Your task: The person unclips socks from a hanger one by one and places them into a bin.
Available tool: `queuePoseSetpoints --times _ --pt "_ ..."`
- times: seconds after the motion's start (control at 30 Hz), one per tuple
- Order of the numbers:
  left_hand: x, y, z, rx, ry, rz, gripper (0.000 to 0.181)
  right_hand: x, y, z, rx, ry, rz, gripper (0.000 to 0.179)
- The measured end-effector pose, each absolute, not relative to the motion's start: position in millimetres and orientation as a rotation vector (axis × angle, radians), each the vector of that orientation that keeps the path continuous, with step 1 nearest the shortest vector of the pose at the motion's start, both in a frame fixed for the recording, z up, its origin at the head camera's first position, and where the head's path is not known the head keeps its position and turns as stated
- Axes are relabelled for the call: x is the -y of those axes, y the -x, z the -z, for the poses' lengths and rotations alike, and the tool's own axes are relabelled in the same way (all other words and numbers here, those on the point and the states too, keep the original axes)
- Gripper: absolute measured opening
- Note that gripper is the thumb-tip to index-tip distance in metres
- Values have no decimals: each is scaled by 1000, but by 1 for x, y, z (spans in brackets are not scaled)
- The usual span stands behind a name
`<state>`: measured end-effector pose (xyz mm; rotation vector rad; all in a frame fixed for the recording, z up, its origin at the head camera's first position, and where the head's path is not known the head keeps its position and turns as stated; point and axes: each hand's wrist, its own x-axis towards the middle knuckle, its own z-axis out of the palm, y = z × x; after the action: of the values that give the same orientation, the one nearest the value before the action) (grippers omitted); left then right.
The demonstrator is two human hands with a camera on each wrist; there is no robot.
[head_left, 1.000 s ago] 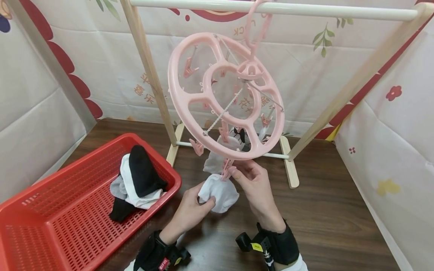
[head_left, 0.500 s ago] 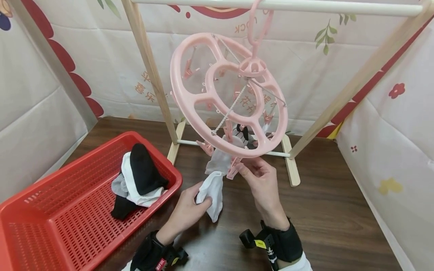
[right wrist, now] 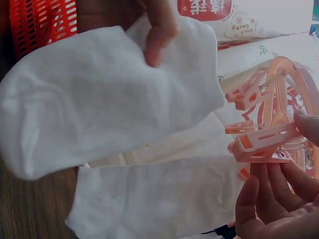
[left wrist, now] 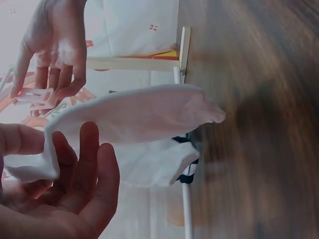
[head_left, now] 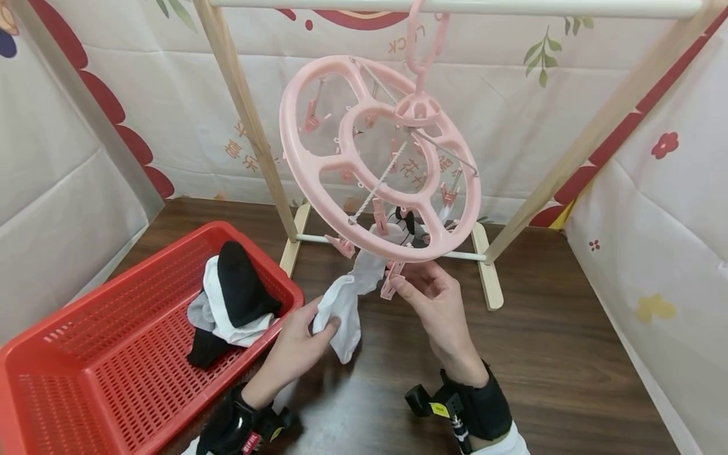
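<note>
My left hand [head_left: 299, 347] pinches a white sock [head_left: 340, 316] near its opening, and the rest of the sock hangs down. With thumb and fingers my right hand [head_left: 435, 309] grips a pink clothespin [head_left: 392, 281] below the near rim of the round pink hanger [head_left: 318, 183]. In the right wrist view that clothespin [right wrist: 264, 142] stands apart from the held sock [right wrist: 99, 94]. A second white sock [right wrist: 154, 196] hangs behind, beneath the hanger. Farther back hangs a black, white and grey sock [head_left: 405, 224], partly hidden by the rim.
At the left stands a red basket [head_left: 68, 354] holding black, white and grey socks [head_left: 239, 297]. A wooden rack with a white top bar [head_left: 512, 7] carries the hanger. Other pink clothespins [head_left: 341, 245] dangle around the ring. Printed cloth walls surround the brown table [head_left: 557, 354].
The white sock has come away from the clothespin, and my left hand has drawn it left. My right hand keeps hold of the clothespin, having shifted slightly right.
</note>
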<state>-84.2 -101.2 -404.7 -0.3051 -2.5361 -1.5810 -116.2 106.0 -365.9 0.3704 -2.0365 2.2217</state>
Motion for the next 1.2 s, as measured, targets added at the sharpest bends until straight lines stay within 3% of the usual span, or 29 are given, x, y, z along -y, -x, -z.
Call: queuePoseSetpoints --times 0.17,0.67,0.93,1.2 --pt "114 83 393 2518 236 1528 14 -106 117 366 2048 -357 -2213 31" --pt "160 89 350 2542 235 1345 17 -107 116 365 2064 -383 -2214 30" --pt "188 92 335 2629 22 1321 26 -107 117 366 2081 -382 -2211 31" --pt "209 95 330 2673 23 1272 32 -106 116 366 2089 -385 -2229 33"
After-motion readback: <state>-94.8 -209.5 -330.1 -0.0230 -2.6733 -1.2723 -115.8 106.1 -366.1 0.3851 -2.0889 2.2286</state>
